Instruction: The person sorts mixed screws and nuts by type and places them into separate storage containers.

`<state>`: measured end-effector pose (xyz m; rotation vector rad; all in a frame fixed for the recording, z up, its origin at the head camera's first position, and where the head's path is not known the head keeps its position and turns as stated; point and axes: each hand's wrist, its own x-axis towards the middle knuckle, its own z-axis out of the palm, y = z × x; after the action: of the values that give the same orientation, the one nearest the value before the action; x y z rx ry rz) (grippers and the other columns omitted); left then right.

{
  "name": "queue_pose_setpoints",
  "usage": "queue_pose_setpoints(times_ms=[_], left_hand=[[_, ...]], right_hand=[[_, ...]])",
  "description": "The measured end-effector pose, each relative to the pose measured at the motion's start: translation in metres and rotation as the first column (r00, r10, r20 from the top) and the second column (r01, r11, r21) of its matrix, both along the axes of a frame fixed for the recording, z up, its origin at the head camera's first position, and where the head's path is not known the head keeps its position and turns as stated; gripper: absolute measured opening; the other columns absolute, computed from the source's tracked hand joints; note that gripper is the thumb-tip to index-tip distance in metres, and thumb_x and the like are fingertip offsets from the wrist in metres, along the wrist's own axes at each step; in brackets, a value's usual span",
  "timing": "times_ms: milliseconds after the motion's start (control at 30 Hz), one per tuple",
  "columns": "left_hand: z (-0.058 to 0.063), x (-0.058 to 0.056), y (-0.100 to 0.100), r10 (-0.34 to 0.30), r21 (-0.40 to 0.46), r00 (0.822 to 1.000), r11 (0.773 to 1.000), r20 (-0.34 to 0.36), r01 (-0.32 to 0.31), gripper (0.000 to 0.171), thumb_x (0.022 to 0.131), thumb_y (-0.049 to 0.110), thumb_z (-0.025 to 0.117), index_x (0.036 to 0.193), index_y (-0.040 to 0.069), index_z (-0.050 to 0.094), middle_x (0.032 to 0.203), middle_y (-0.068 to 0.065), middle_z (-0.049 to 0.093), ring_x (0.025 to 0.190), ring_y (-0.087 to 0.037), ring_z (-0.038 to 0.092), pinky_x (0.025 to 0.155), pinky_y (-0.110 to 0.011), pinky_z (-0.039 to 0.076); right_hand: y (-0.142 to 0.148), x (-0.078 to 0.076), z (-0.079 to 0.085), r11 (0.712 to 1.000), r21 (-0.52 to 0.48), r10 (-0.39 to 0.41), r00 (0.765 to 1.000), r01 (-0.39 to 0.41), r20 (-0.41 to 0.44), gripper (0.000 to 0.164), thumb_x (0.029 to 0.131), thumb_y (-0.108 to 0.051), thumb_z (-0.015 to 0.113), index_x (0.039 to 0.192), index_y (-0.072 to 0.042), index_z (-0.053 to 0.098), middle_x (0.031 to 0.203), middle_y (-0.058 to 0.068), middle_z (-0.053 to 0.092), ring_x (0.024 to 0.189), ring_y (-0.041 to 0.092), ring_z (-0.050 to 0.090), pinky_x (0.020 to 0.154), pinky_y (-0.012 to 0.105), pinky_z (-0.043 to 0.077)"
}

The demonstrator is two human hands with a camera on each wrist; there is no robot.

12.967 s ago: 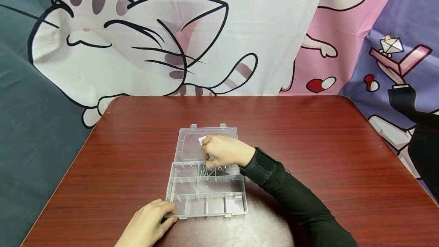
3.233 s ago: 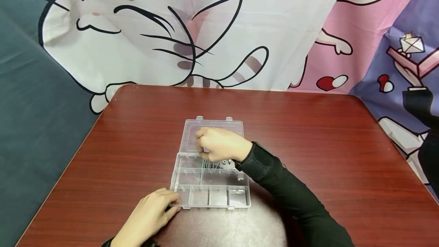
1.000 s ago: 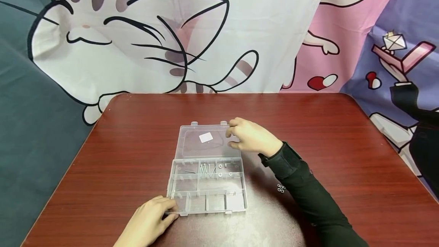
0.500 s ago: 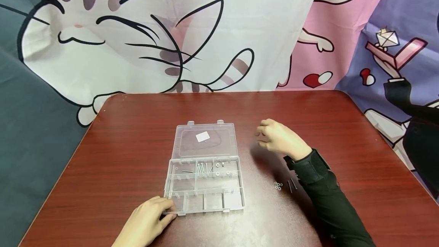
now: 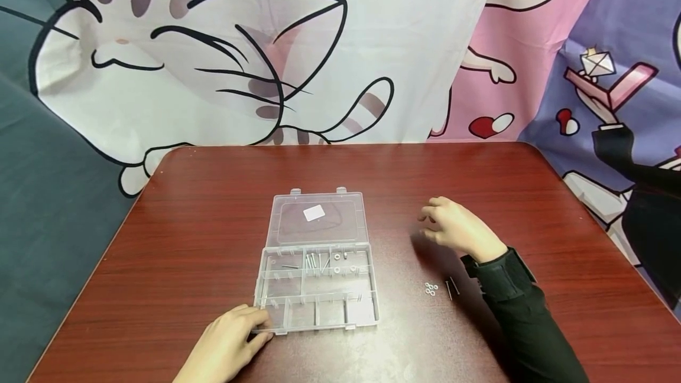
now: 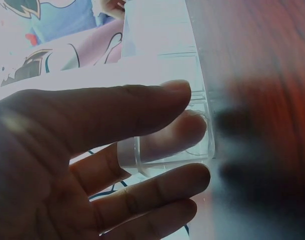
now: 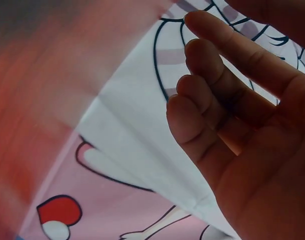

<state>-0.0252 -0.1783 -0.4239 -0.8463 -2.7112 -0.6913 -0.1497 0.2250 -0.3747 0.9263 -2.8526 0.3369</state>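
A clear plastic compartment box (image 5: 376, 294) lies on the table, its lid (image 5: 346, 223) folded back away from me. My left hand (image 5: 226, 338) holds the near left corner; in the left wrist view the thumb (image 6: 142, 107) is outside the wall, with the index finger showing through the plastic. Several screws (image 5: 314, 262) lie in the far row, and a few nuts (image 5: 337, 257) in the compartment to their right. My right hand (image 5: 463, 229) hovers right of the box, fingers loosely bent, holding nothing. Below it lie several nuts (image 5: 430, 288) and two thin screws (image 5: 452, 287).
The reddish-brown table (image 5: 213, 211) stretches around the box on all sides. A white label (image 5: 314, 213) shows at the lid. Behind the table hangs a printed cloth (image 5: 404, 28) with cartoon figures.
My right hand has left the box and moved right over the table, empty. The loose nuts and two screws, hidden by the arm before, now show. My left hand stays at the box corner.
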Motion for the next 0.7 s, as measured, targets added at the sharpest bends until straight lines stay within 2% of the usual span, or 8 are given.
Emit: queue_pose_setpoints(times_ms=[233,467,600,700], left_hand=[[0.000,0.000,0.000,0.002,0.009,1.000,1.000,0.003,-0.002,0.038,0.062,0.010,0.077,0.066,0.028,0.044,0.067,0.020,0.038,0.061,0.002,0.038,0.049,-0.022,0.034],[-0.001,0.000,0.001,0.005,0.014,1.000,1.000,0.002,-0.005,0.036,0.061,0.010,0.078,0.066,0.028,0.047,0.068,0.020,0.040,0.061,0.002,0.039,0.048,-0.023,0.035],[-0.001,-0.001,0.001,0.004,0.015,1.000,1.000,-0.015,-0.004,0.038,0.060,0.009,0.078,0.065,0.028,0.046,0.068,0.021,0.040,0.061,0.002,0.039,0.049,-0.023,0.035],[-0.001,-0.001,0.001,0.000,0.013,1.000,1.000,-0.016,0.000,0.038,0.060,0.009,0.078,0.065,0.028,0.045,0.068,0.020,0.040,0.061,0.002,0.039,0.049,-0.023,0.035]], right_hand=[[0.016,0.014,-0.010,0.998,0.026,-0.053,0.997,0.051,0.048,0.018,0.071,-0.013,0.074,0.085,-0.004,0.065,0.079,0.002,0.053,0.072,0.018,0.051,0.063,0.033,0.044],[0.029,0.029,-0.014,0.996,0.076,-0.045,0.999,0.043,0.017,0.017,0.068,-0.010,0.074,0.078,-0.002,0.063,0.073,0.003,0.049,0.066,0.019,0.050,0.061,0.035,0.044],[0.034,0.038,-0.016,0.995,0.090,-0.042,0.999,0.040,0.014,0.015,0.067,-0.011,0.073,0.069,-0.008,0.059,0.069,-0.001,0.047,0.065,0.019,0.050,0.060,0.036,0.043],[0.036,0.045,-0.018,0.995,0.090,-0.038,0.999,0.036,0.025,0.021,0.066,-0.012,0.073,0.061,-0.014,0.053,0.066,-0.005,0.043,0.063,0.016,0.046,0.058,0.033,0.041]])
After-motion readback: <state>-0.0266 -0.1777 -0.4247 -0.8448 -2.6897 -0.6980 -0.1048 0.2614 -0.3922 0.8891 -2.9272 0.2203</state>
